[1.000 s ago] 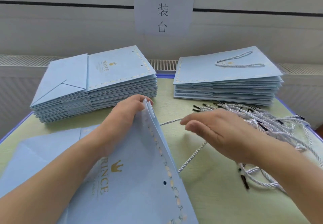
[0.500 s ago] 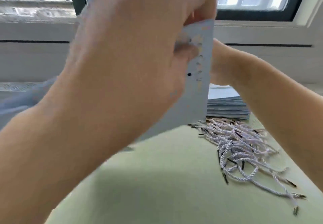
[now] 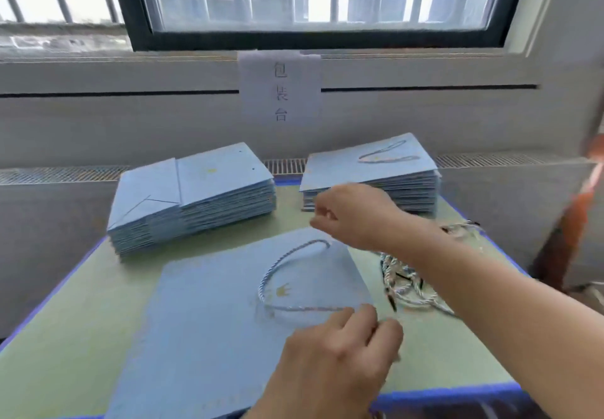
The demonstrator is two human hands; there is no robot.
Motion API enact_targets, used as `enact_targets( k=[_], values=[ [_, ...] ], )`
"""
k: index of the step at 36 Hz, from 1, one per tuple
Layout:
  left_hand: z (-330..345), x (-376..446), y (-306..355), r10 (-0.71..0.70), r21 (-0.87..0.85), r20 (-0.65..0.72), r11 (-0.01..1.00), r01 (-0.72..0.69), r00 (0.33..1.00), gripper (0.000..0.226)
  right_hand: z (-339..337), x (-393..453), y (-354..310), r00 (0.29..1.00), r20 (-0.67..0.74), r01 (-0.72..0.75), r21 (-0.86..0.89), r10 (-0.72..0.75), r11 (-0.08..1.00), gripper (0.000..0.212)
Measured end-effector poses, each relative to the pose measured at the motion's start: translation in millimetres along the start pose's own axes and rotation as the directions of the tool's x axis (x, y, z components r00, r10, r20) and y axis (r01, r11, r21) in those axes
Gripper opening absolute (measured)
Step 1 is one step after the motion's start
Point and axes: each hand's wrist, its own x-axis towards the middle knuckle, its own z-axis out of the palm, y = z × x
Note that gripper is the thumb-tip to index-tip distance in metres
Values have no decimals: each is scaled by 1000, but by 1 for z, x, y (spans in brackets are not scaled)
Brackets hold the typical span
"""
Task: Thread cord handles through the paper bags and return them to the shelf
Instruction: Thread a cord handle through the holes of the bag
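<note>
Left hand (image 3: 336,363) at 6 o'clock, fingers curled by bag (image 3: 228,314) edge, grip unclear; right hand (image 3: 356,215) loosely curled, empty. Bag was lifted 0.5 s ago, now flat on desk (image 3: 98,304) w/ cord (image 3: 277,268) threaded.

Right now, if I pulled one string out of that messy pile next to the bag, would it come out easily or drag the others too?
Probably it would drag others: the cord pile looks tangled, loops crossing each other. Each cord seems floppy and light, since the one on the paper bag lies in a loose curve. The dark tips may snag, too.
</note>
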Motion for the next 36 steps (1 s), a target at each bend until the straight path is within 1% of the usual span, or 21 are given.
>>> enact_targets(
  k=[1,2,3,4,5,7,8,9,11,13,16,18,19,21,22,23,25,28,30,33,36],
  values=[
    [-11,-29,-3,-38,-73,110,996,46,993,35,6,-8,5,996,-4,-92,-15,92,996,32],
    [-15,-48,-2,-18,-48,19,999,19,1000,30,13,-14,8,986,11,-165,-12,165,986,35],
    [-12,-55,0,3,-56,-15,998,-4,1000,24,20,-20,11,976,39,-214,-3,214,977,38],
    [-15,-58,-1,9,-68,5,998,-9,1000,18,26,-24,13,967,79,-246,21,244,969,42],
    [-14,-55,2,18,-93,80,996,-11,997,16,33,-26,15,957,129,-272,76,261,959,44],
    [-8,-53,3,53,-166,113,985,-34,992,22,46,-29,16,939,224,-324,327,261,888,43],
    [-7,-55,1,50,-240,182,971,-5,982,27,52,-31,15,933,251,-352,479,259,804,40],
    [-10,-54,-3,30,-281,276,958,51,961,30,56,-31,15,928,268,-372,606,260,704,40],
    [-19,-46,-15,-39,-364,477,901,237,878,41,63,-32,14,922,275,-384,742,273,549,41],
    [-24,-32,-35,-134,-437,525,805,401,840,40,67,-30,15,926,224,-359,765,303,534,42],
    [-16,-4,-75,-349,-463,400,721,516,847,9,67,-29,14,936,129,-311,739,328,598,39],
    [0,11,-94,-449,-383,450,684,621,772,28,66,-28,10,939,120,-291,778,324,557,33],
    [10,15,-101,-473,-340,520,650,680,711,41,64,-27,7,938,140,-288,824,317,487,30],
    [30,20,-108,-484,-289,647,559,777,589,69,58,-24,2,941,211,-284,917,265,278,22],
    [36,20,-108,-479,-270,683,534,801,551,85,55,-23,0,947,237,-281,939,217,200,18],
    [40,20,-107,-475,-258,691,542,800,545,99,51,-22,0,954,250,-278,944,165,177,17],
    [45,18,-106,-498,-249,663,558,792,559,112,43,-22,4,961,268,-275,939,63,205,28],
    [47,15,-106,-522,-227,664,541,810,535,99,32,-23,18,952,305,-287,880,12,378,28],
    [49,13,-107,-488,-213,700,553,805,521,82,28,-21,34,955,281,-290,823,93,489,20],
    [54,8,-110,-455,-228,725,550,804,517,48,21,-15,64,955,149,-284,708,256,646,20],
    [54,7,-112,-459,-315,731,429,847,505,43,13,-9,87,956,76,-287,443,283,849,17]
  ],
)
